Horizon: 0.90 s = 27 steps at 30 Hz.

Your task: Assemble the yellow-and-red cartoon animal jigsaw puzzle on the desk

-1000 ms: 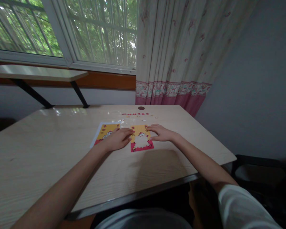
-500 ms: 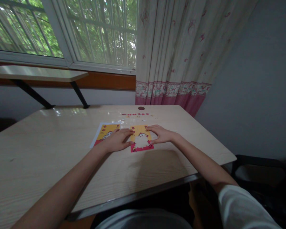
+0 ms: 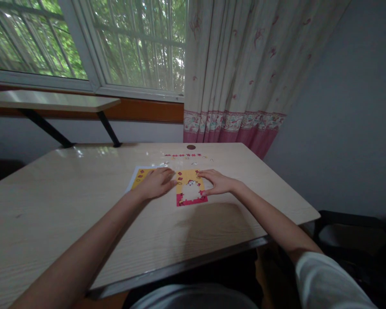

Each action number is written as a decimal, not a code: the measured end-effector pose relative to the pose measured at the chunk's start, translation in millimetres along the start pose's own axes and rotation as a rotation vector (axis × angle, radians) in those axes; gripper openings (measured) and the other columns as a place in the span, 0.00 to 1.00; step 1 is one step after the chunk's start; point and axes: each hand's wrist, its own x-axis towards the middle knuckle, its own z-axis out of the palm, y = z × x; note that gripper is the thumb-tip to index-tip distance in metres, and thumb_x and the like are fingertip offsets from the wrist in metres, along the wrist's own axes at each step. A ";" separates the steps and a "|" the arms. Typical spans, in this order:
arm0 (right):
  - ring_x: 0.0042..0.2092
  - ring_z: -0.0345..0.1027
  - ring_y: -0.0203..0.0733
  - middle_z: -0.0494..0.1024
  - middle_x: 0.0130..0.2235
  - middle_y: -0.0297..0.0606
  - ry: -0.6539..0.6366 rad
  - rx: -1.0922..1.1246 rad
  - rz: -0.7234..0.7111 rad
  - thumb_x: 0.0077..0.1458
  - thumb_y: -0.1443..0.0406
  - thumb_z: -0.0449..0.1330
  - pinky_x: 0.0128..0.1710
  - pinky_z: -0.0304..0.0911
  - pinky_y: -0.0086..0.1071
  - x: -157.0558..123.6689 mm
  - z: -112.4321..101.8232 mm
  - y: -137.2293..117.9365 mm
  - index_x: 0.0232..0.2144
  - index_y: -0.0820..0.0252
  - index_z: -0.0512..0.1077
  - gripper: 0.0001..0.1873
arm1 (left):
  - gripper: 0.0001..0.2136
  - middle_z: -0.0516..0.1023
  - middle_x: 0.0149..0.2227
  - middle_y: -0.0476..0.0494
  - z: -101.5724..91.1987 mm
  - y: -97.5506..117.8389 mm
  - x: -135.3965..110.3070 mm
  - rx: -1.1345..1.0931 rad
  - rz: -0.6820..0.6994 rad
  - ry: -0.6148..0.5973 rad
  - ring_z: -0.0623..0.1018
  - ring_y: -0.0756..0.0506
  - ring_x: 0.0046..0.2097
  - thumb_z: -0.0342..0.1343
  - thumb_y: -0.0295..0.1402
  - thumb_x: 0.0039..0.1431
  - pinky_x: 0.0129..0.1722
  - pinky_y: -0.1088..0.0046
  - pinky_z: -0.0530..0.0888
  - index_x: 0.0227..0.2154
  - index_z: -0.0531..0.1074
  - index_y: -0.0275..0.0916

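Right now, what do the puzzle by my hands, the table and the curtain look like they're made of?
The puzzle is likely printed cardboard with a matt finish: flat, thin, with a jagged-edged gap in its middle. The table is probably wood-grain laminate, semi-gloss: pale streaked grain, and window glare near the far edge. The curtain is soft woven fabric: it hangs in folds.

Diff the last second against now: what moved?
The left hand slid slightly left and away, off the left edge of the yellow and red partly built jigsaw puzzle, over the yellow printed sheet beside it. Nothing visibly grasped or released. The right hand stays at the puzzle's right edge; the loose pieces beyond lie unmoved.
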 end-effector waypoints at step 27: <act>0.60 0.55 0.51 0.62 0.59 0.50 -0.009 -0.015 -0.007 0.44 0.42 0.60 0.59 0.49 0.45 0.1 -1.3 -1.5 0.58 0.63 0.60 0.45 | 0.16 0.76 0.45 0.34 8.4 -15.7 68.9 0.058 -0.330 0.103 0.72 0.34 0.49 0.44 0.33 0.57 0.46 0.57 0.68 0.39 0.77 0.37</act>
